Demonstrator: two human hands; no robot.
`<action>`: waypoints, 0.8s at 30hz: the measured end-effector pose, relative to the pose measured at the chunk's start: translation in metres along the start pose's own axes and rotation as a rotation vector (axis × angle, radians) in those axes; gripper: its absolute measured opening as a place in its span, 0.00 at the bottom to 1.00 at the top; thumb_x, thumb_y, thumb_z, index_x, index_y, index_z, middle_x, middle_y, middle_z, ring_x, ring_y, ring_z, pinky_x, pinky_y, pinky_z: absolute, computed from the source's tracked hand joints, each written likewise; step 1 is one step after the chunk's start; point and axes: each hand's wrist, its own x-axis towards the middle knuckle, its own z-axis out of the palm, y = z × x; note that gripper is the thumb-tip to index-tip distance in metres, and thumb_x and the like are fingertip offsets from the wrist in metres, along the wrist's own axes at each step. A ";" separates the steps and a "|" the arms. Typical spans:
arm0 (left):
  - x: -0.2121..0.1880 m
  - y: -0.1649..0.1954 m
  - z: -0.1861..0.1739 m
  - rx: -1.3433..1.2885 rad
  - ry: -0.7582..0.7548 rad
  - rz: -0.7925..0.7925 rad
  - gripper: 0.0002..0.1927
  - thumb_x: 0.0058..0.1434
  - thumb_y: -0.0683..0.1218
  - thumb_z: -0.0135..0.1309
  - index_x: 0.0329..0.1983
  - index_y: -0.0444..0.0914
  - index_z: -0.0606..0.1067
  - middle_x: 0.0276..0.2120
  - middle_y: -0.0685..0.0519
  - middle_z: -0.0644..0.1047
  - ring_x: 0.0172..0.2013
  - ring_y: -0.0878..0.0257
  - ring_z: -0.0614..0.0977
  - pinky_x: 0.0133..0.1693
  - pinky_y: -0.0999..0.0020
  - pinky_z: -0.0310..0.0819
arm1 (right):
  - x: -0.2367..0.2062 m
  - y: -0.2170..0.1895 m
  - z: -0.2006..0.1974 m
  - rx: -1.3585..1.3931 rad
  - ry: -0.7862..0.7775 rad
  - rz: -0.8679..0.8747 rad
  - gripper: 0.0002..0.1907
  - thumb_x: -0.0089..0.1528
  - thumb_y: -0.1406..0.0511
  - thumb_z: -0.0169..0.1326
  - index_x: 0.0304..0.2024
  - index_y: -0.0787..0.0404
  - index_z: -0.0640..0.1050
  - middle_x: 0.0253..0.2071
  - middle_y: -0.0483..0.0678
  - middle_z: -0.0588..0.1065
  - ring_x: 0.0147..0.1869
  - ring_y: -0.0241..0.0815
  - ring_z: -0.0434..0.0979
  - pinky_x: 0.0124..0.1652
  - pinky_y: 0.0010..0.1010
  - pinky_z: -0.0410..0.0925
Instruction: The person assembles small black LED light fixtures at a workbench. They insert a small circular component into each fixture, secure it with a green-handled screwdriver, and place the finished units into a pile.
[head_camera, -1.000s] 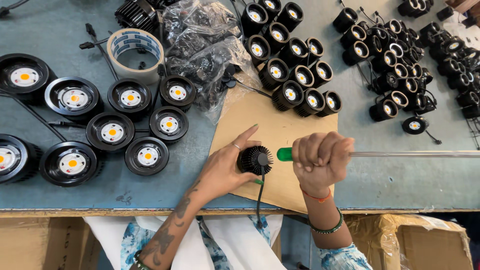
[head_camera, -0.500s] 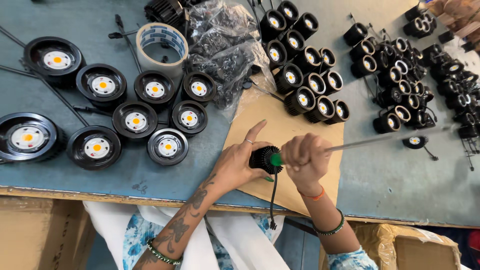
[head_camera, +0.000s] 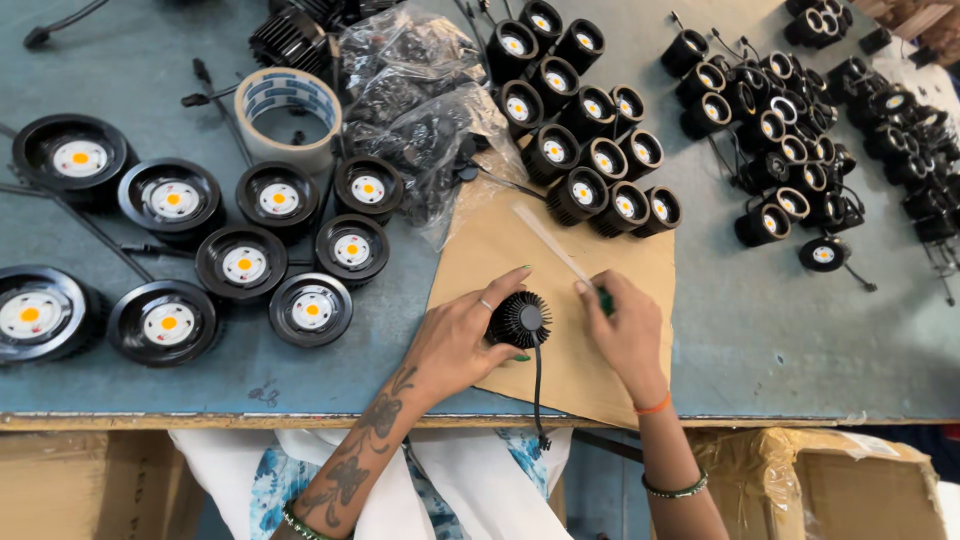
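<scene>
Bright, even, soft light from above covers the blue-grey worktable (head_camera: 780, 330), with only short, faint shadows beside the black lamp housings (head_camera: 590, 160). Small glints of glare show on the crumpled clear plastic bag (head_camera: 420, 110). The centre is sharp. The thin screwdriver shaft (head_camera: 550, 240) looks slightly smeared, and the wide lens bends the table edges outward.

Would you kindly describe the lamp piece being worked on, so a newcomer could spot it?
Find the brown cardboard sheet at the table's near edge. On it, the left hand steadies a black finned lamp body. Unlike its neighbours, it lies alone, showing no yellow centre, its cable trailing off the edge.
</scene>
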 end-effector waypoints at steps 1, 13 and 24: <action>-0.001 0.001 0.000 0.010 0.000 -0.007 0.51 0.45 0.48 0.71 0.72 0.47 0.60 0.53 0.48 0.81 0.50 0.45 0.82 0.49 0.55 0.77 | -0.003 -0.004 0.002 -0.081 0.025 -0.077 0.10 0.63 0.61 0.60 0.34 0.62 0.78 0.29 0.51 0.76 0.23 0.45 0.73 0.27 0.36 0.64; -0.004 0.002 0.005 -0.179 0.166 -0.105 0.44 0.51 0.40 0.67 0.70 0.41 0.60 0.52 0.41 0.81 0.53 0.51 0.84 0.52 0.61 0.80 | -0.026 -0.044 -0.002 0.329 -0.119 -0.674 0.32 0.56 0.73 0.60 0.64 0.58 0.72 0.65 0.59 0.70 0.68 0.61 0.72 0.62 0.45 0.70; 0.003 -0.007 0.009 -0.136 0.112 -0.201 0.32 0.55 0.39 0.62 0.64 0.37 0.68 0.46 0.45 0.84 0.45 0.57 0.88 0.48 0.65 0.83 | 0.032 0.049 -0.024 0.489 0.274 -0.193 0.31 0.53 0.74 0.65 0.58 0.60 0.72 0.60 0.45 0.71 0.56 0.42 0.78 0.46 0.28 0.77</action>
